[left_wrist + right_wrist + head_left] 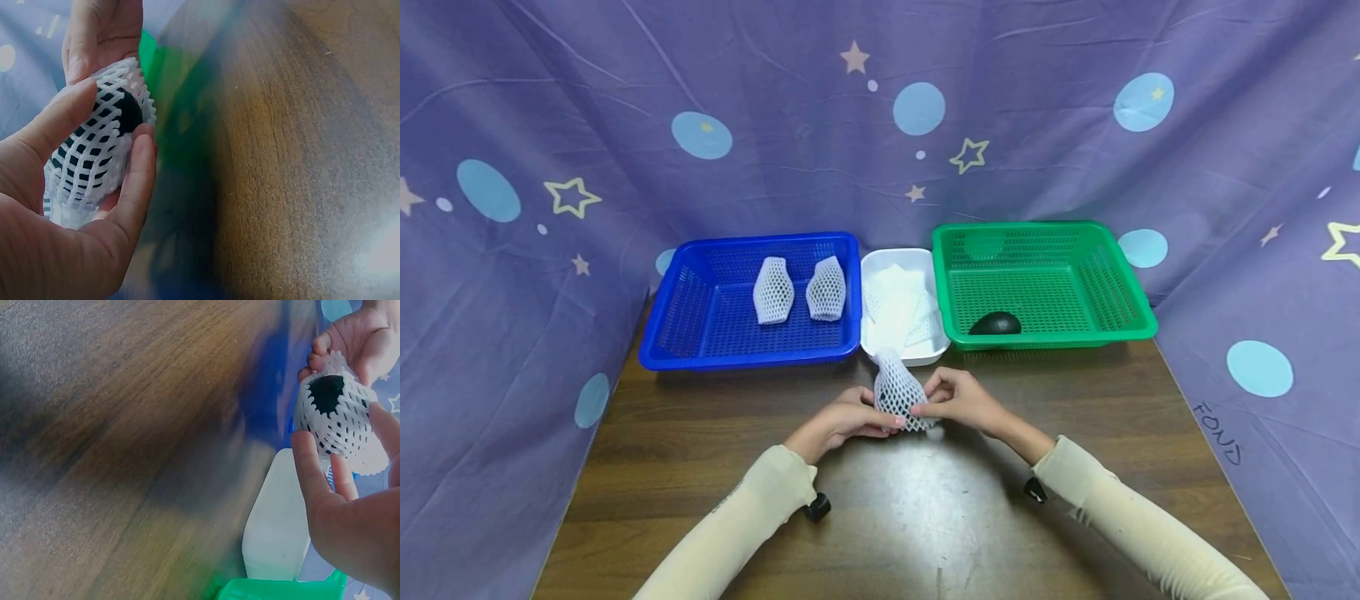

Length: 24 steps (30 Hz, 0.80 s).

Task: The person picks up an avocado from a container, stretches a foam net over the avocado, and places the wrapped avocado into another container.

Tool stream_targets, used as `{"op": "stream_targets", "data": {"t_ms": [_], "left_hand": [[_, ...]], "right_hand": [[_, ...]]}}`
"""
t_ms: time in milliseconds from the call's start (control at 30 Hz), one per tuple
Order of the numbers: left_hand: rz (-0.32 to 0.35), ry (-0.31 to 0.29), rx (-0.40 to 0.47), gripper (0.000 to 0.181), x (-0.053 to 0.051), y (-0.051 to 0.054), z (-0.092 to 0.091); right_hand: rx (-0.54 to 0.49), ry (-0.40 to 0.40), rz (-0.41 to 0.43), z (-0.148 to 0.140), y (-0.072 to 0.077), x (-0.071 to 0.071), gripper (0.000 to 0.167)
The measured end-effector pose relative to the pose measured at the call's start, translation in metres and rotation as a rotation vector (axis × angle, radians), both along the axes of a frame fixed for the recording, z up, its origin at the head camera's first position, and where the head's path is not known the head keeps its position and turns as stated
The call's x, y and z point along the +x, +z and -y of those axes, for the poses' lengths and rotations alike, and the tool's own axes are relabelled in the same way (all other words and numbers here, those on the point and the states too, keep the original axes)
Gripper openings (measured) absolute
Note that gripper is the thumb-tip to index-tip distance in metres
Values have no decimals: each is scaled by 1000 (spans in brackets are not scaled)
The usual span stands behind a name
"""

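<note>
A white foam net sleeve (898, 392) with a dark avocado inside is held between both hands above the table, in front of the white tray. My left hand (850, 418) grips it from the left, thumb on the near side. From the right, my right hand (964, 403) holds it with thumb and fingers. In the left wrist view the dark avocado (129, 112) shows through the sleeve's open end and mesh. The right wrist view shows the dark skin (326, 394) bare at the opening, the net (340, 428) stretched around the rest.
A blue basket (752, 362) at the back left holds two net-wrapped items (773, 292). The white tray (943, 343) in the middle holds flat white net sleeves (901, 298). On the right, a green basket (1052, 340) contains a dark avocado (996, 323). A patterned curtain (820, 150) stands behind.
</note>
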<state>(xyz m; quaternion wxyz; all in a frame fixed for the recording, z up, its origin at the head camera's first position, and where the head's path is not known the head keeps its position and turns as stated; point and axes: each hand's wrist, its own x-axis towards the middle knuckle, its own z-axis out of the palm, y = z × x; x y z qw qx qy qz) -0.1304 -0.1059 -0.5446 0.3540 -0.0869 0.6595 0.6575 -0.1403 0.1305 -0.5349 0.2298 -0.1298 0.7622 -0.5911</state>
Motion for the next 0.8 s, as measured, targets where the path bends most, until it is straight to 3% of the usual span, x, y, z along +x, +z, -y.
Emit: {"op": "stream_targets", "data": {"t_ms": [267,600,700,800], "left_hand": [[-13,12,-27,37,2,2,1],[-74,-52,-10,37,3,-1,5],[-46,-64,25,33,3,0,7],[-2,-61,75,43,1,1,9]], "right_hand": [[-42,49,109,-3,-1,-1,62],[-78,51,191,-4,-10,-2,57],[-87,43,207,-5,-10,-1,57],[-81,45,196,-6,-9,-1,57]]}}
